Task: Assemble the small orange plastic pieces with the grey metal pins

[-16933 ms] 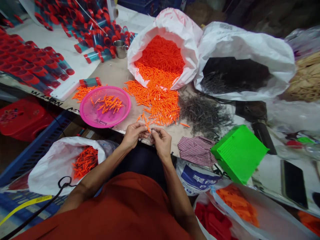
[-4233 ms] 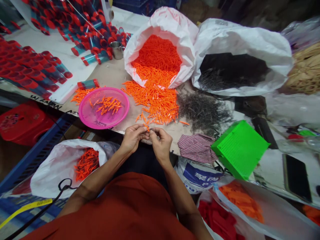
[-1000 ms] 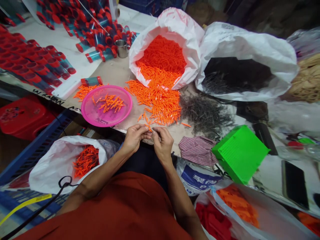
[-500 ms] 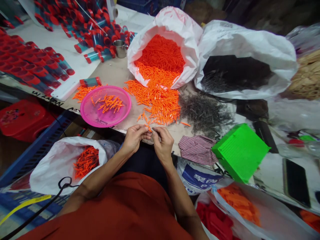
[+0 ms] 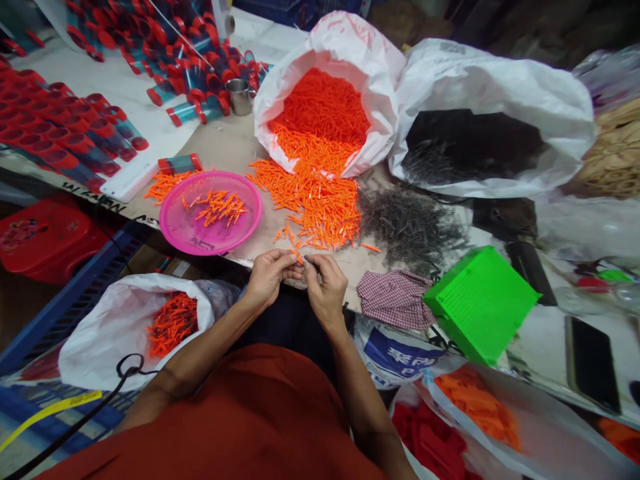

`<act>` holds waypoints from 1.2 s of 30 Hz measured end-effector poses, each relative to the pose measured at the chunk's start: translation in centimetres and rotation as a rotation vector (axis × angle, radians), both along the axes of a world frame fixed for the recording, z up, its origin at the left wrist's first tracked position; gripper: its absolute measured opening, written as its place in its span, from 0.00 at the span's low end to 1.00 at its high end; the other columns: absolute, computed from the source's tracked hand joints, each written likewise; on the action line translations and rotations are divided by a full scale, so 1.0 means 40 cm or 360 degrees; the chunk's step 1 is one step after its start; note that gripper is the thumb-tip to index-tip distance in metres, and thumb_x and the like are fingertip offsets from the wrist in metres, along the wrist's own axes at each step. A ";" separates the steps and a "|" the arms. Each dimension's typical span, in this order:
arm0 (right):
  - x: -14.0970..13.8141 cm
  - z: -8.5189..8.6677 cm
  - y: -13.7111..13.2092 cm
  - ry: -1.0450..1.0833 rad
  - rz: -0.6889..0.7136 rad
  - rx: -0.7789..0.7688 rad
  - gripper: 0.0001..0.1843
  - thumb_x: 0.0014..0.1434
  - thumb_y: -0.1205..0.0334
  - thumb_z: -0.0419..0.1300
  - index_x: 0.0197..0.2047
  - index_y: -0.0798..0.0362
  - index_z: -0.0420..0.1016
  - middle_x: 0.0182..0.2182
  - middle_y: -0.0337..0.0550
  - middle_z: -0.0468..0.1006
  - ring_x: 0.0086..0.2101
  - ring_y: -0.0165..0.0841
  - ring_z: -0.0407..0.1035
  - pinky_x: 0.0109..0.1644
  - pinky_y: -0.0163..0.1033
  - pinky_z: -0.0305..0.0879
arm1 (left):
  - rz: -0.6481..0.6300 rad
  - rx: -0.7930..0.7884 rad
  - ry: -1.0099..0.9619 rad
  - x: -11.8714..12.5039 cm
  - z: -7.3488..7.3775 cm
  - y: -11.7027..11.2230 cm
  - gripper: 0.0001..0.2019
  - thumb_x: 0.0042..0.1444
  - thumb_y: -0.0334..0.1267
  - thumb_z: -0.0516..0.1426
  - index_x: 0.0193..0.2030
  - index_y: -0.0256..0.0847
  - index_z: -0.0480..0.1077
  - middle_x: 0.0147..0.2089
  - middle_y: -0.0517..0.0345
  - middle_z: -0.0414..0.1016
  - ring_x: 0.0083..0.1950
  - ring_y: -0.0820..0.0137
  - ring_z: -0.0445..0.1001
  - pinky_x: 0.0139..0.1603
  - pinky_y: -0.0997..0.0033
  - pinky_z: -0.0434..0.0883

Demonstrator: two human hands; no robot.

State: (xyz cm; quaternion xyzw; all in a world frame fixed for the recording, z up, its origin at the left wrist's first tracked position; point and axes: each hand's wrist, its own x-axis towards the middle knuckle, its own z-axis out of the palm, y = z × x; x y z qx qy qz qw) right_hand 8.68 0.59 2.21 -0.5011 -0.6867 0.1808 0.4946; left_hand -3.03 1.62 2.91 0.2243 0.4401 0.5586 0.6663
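On my remote head-cam feed, the L hand (image 5: pixel 267 277) is pinched on a small orange pc (image 5: pixel 299 257), held at the front edge of the bench (image 5: pixel 220 143). R hand (image 5: pixel 327 287) is right beside it, thumb + index drawn narrow, close to the pc; can't tell if it grips anything, tips too small/dim for me. Just beyond the hands I see a loose orange pile (image 5: pixel 325 213) fanned out from the mouth of a white sack (image 5: pixel 345 40). R of that, a dark pile (image 5: pixel 415 230) of thin pcs lies in front of a 2nd white sack (image 5: pixel 555 127). L of the hands: pink basket (image 5: pixel 177 227) w/ more orange pcs (image 5: pixel 220 208) inside. R side: checked cloth (image 5: pixel 395 300) next to a green basket (image 5: pixel 483 307), then a phone (image 5: pixel 593 363). Far L, I get rows of red-ended tubes (image 5: pixel 70 143).
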 end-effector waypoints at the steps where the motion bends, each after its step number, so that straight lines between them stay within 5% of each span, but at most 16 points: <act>1: 0.000 -0.001 0.000 -0.0006 -0.0003 0.0003 0.07 0.58 0.69 0.53 0.38 0.52 0.72 0.33 0.42 0.75 0.35 0.31 0.70 0.39 0.38 0.67 | 0.0000 0.0001 -0.0001 0.000 0.000 0.000 0.11 0.38 0.38 0.65 0.25 0.33 0.70 0.21 0.58 0.74 0.20 0.76 0.71 0.25 0.77 0.71; 36: -0.003 -0.021 0.001 -0.0263 -0.0057 0.0201 0.10 0.59 0.70 0.51 0.40 0.53 0.72 0.33 0.45 0.73 0.35 0.32 0.69 0.39 0.39 0.69 | 0.0030 -0.0015 0.0023 0.005 -0.006 -0.002 0.10 0.38 0.37 0.64 0.24 0.33 0.70 0.21 0.59 0.72 0.21 0.77 0.71 0.25 0.77 0.70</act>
